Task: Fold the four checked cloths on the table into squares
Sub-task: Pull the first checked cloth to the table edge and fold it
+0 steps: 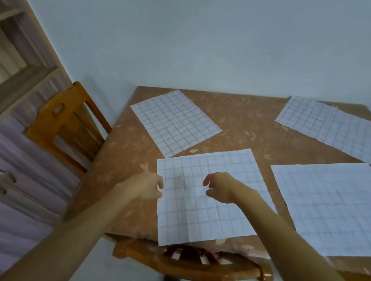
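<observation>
While both hands hang over the near cloth (194,221), I read it as close to square, so I can't call a long axis. It lies flat with its creases showing, twisted a little counter-clockwise to the table (245,123), and its near left corner pokes just over the table's front edge.

Left hand (145,187) sits right at that cloth's left edge. The fingertips meet the cloth there, but I can't tell whether they pinch it or only touch. Right hand (219,187) hovers over the middle with its fingers loosely curled and holding nothing.

The far left cloth (175,122) lies diamond-wise, one corner just beside the near cloth's far edge. The right cloth (337,206) lies flat with a narrow strip of bare table between it and the near one. The far right cloth (330,128) runs long from left to right along the back, with one corner at the table's far edge. Bare table shows in the middle, between the two far cloths.

My right forearm hides the near cloth's near right corner, and the frame cuts off the right cloth's right side. A chair (189,264) is tucked under the front edge and another (67,123) stands at the left side.
</observation>
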{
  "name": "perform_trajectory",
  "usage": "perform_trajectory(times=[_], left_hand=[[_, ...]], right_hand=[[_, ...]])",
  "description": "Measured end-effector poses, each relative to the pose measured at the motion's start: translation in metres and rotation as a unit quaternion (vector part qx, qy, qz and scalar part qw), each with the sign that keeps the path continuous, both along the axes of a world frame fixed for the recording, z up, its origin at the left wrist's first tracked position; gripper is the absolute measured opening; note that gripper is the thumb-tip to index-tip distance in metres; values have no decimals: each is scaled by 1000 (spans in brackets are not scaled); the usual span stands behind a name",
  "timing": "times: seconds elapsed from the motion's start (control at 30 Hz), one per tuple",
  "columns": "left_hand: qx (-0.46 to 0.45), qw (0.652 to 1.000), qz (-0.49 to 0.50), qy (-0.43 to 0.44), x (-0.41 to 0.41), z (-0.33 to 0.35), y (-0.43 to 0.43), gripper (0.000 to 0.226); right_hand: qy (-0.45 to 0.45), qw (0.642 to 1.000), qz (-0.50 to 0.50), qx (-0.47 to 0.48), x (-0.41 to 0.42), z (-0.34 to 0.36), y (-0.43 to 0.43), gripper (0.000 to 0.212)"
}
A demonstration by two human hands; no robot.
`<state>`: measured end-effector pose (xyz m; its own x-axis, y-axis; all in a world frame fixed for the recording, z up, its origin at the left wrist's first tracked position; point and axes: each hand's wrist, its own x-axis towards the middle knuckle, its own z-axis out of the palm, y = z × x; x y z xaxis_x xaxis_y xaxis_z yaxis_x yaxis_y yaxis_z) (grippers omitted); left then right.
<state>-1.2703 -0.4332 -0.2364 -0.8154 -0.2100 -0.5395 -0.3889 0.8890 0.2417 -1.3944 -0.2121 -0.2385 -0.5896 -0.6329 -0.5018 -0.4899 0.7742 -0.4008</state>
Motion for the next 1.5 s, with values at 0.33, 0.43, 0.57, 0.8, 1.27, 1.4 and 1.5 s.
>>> perform_trajectory(times=[0.33,0.43,0.57,0.8,1.27,1.4,1.5], left_hand=[[-24,987,-158,-12,-12,-127,-15,59],[-32,976,-213,18,-10,-160,-22,70],[-47,977,-203,42,-5,-183,-31,77],[-42,975,-186,117,15,-196,-52,56],[49,973,-71,212,48,-177,-60,21],[28,972,-98,211,57,-173,-69,35],[-1,969,-81,231,64,-167,-67,41]], right_hand=[[30,998,50,-3,34,-112,-43,49],[32,996,77,12,53,-141,-52,60],[2,998,64,23,67,-162,-53,89],[29,997,62,-28,81,-173,-57,113],[112,979,42,-167,83,-174,-62,59],[81,970,1,-228,71,-157,-31,33],[60,969,-27,-239,72,-149,-1,26]])
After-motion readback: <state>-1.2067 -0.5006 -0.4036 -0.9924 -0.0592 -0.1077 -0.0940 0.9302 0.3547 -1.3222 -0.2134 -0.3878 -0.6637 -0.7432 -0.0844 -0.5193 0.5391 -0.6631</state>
